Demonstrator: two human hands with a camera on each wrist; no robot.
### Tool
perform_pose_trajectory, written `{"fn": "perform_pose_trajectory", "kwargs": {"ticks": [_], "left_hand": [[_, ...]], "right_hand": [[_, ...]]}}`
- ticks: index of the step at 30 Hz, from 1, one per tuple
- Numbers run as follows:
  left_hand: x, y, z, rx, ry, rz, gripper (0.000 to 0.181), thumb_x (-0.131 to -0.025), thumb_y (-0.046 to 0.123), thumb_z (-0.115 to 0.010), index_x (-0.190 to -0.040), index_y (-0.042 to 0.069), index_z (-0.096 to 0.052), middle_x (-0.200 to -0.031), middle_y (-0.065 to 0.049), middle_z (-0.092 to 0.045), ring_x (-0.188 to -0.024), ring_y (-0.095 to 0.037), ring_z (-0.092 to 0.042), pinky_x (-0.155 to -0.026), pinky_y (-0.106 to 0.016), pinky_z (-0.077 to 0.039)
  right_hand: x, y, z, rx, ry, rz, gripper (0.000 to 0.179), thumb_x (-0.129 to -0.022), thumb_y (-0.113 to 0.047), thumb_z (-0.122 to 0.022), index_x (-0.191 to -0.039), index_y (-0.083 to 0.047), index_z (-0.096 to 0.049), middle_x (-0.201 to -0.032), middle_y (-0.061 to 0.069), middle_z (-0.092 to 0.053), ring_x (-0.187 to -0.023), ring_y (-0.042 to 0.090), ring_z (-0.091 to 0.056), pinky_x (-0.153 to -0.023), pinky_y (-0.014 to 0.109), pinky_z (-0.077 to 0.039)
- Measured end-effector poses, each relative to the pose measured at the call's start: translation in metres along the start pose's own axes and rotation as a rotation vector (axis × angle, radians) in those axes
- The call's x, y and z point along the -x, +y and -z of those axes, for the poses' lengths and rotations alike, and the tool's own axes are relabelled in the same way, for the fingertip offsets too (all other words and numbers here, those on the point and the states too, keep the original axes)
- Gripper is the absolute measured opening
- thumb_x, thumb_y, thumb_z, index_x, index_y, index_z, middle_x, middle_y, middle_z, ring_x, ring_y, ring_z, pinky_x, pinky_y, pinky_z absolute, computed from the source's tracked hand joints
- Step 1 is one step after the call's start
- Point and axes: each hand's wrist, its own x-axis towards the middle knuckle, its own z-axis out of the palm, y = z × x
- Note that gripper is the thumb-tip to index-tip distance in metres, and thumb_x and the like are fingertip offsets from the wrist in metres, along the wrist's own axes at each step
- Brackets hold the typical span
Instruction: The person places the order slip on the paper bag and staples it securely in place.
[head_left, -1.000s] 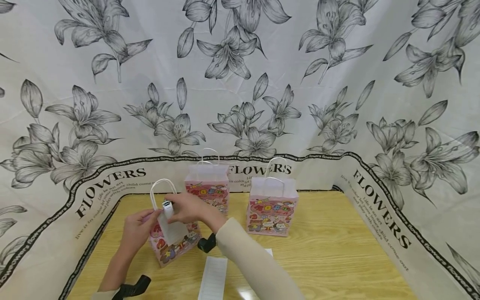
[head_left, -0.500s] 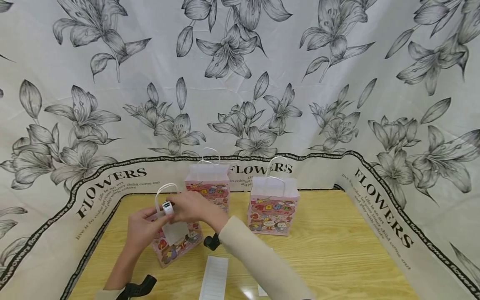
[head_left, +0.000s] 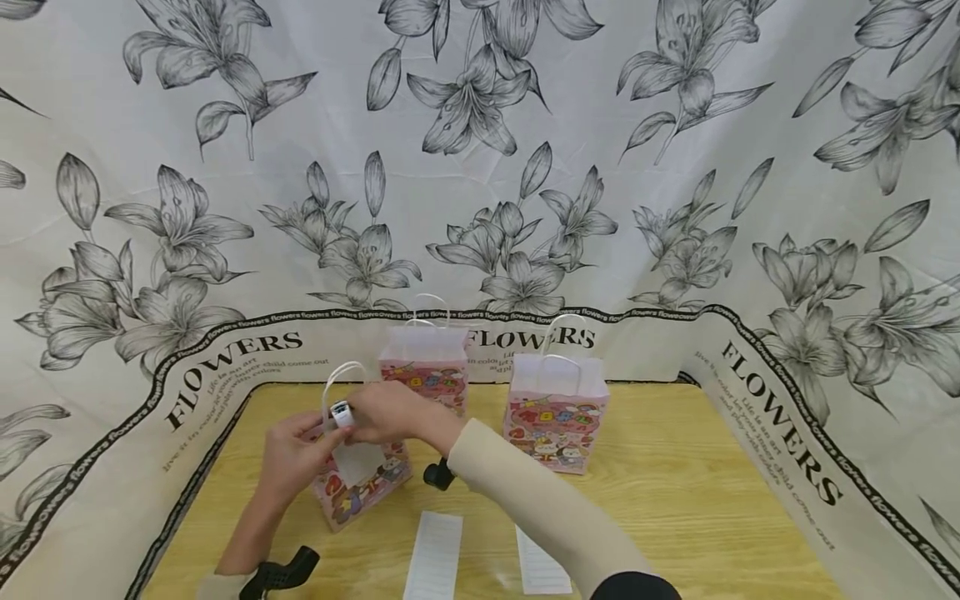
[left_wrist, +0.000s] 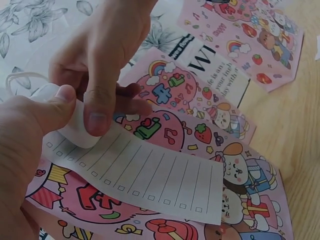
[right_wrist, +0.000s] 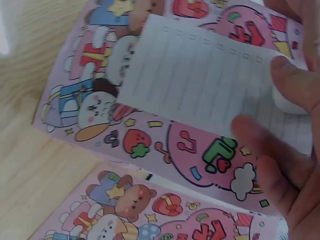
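Observation:
A pink cartoon-print paper gift bag [head_left: 341,504] stands turned at the left of the table. Against its front hangs a white checklist slip [left_wrist: 165,180] with ruled lines and small boxes. A small white stapler [head_left: 342,414] sits over the slip's top end at the bag's upper edge. My right hand [head_left: 390,412] grips the stapler, its thumb on the white body. My left hand [head_left: 296,454] pinches it from the other side, thumb on top; its other fingers are mostly hidden behind the bag. Whether the stapler's jaws are pressed together cannot be seen.
Two similar pink bags stand behind, one at the middle [head_left: 426,367] and one at the right [head_left: 558,421]. Two more ruled slips lie near the table's front, one at the middle [head_left: 435,554] and one [head_left: 542,562] beside the right sleeve. A flowered cloth [head_left: 480,192] surrounds the wooden table.
My left hand has moved from the bag's edge beside the slip up onto the stapler, its thumb now against it. My right hand keeps its hold. The head view has shifted slightly.

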Motion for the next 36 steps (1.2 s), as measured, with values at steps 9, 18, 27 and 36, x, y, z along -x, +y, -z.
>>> {"fn": "perform_pose_trajectory", "kwargs": {"ticks": [9, 18, 27, 36], "left_hand": [[0.003, -0.004, -0.002, 0.013, 0.004, -0.113, 0.026, -0.068, -0.015, -0.08, -0.093, -0.009, -0.073, -0.083, -0.019, -0.071, -0.071, -0.023, -0.07, -0.049, -0.019, -0.05], [0.004, -0.005, 0.001, -0.027, 0.012, -0.114, 0.026, -0.066, -0.016, -0.082, -0.089, -0.009, -0.073, -0.079, -0.017, -0.071, -0.062, -0.019, -0.067, -0.048, -0.017, -0.047], [0.012, -0.038, -0.008, -0.003, 0.01, -0.087, 0.024, -0.067, -0.009, -0.084, -0.088, -0.002, -0.076, -0.076, -0.011, -0.072, -0.051, -0.007, -0.056, -0.039, -0.016, -0.039], [0.013, -0.044, -0.001, -0.051, -0.051, -0.04, 0.033, -0.073, 0.001, -0.084, -0.105, 0.002, -0.073, -0.093, -0.012, -0.073, -0.065, -0.012, -0.066, -0.052, -0.016, -0.049]], "right_hand": [[-0.001, 0.001, -0.012, -0.133, 0.107, 0.066, 0.028, -0.087, -0.039, -0.073, -0.09, -0.014, -0.063, -0.077, -0.01, -0.059, -0.063, 0.002, -0.05, -0.057, 0.016, -0.039], [-0.003, -0.001, -0.022, -0.115, 0.194, 0.107, 0.027, -0.087, -0.039, -0.072, -0.087, -0.014, -0.063, -0.069, -0.011, -0.055, -0.055, 0.001, -0.043, -0.05, 0.013, -0.033], [-0.002, 0.003, -0.025, -0.054, 0.176, 0.111, 0.027, -0.086, -0.04, -0.072, -0.082, -0.016, -0.06, -0.066, -0.012, -0.054, -0.055, 0.001, -0.046, -0.056, 0.016, -0.04], [-0.001, -0.002, -0.015, -0.147, 0.131, 0.042, 0.034, -0.086, -0.042, -0.073, -0.1, -0.013, -0.062, -0.088, -0.008, -0.061, -0.074, -0.001, -0.055, -0.065, 0.011, -0.043]]}}
